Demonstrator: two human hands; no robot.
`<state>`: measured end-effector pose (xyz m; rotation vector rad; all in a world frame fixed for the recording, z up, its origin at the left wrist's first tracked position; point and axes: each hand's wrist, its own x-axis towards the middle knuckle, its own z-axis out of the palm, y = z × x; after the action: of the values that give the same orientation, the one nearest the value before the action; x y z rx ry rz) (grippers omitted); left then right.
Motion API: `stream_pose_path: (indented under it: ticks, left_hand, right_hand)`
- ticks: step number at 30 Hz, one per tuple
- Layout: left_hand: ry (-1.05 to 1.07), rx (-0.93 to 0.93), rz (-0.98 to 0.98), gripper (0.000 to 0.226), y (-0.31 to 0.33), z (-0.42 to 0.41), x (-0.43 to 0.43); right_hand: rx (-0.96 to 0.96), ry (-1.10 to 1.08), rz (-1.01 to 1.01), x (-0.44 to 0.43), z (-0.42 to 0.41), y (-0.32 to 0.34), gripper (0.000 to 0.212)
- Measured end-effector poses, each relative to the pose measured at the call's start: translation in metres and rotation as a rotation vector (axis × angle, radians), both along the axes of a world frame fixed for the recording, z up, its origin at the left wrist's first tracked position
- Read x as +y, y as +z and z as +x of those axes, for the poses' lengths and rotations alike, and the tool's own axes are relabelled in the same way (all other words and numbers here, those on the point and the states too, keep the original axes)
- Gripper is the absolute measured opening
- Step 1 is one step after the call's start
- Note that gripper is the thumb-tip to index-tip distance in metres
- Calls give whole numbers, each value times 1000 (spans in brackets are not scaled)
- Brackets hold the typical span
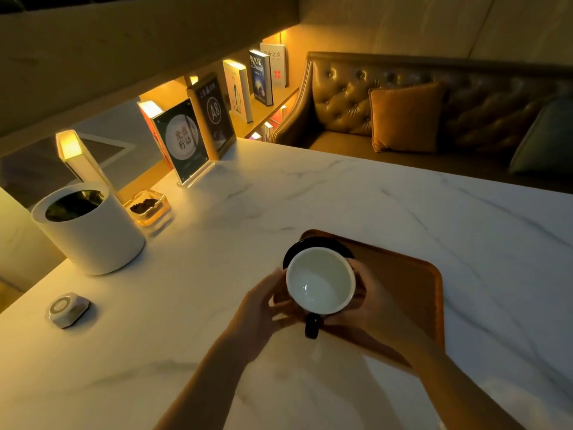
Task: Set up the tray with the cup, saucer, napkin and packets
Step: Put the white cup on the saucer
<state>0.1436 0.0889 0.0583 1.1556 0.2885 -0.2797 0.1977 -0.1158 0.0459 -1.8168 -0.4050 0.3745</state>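
A brown wooden tray (412, 283) lies on the marble table. At its far left corner sits a dark saucer (310, 245), mostly hidden behind the cup. The cup (321, 282) is dark outside and white inside, empty, with its handle pointing toward me. My left hand (263, 305) wraps its left side and my right hand (369, 302) wraps its right side, holding it just above or on the near part of the saucer; whether it touches I cannot tell. No napkin or packets show.
A white cylindrical bin (90, 228) stands at the left, with a glass ashtray (148, 207) beside it and a small call button (68, 308) nearer me. Acrylic sign stands (183, 144) line the table's far left edge. A leather sofa (403, 97) lies beyond the table.
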Motion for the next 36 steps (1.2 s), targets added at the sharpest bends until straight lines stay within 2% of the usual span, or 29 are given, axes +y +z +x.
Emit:
stream_pose_path:
  ticks: [3,9,19,30,36]
  left_hand:
    - [-23,-25,98,58,8,28,7]
    - [-10,-30,169,78,22,78,10]
    - [-24,91,176,65,-3,107,14]
    - [-29,117,187,59,-25,109,7]
    - [-43,109,201,51,-27,108,7]
  right_hand:
    - [14,-57,20,2,17,3,93]
    - [47,-106,-28,8,55,10,104]
    - [118,-136,-57,14,72,-22,94]
    - [103,-144,-239,10,76,-40,97]
    - [119,-126,-246,10,78,-39,93]
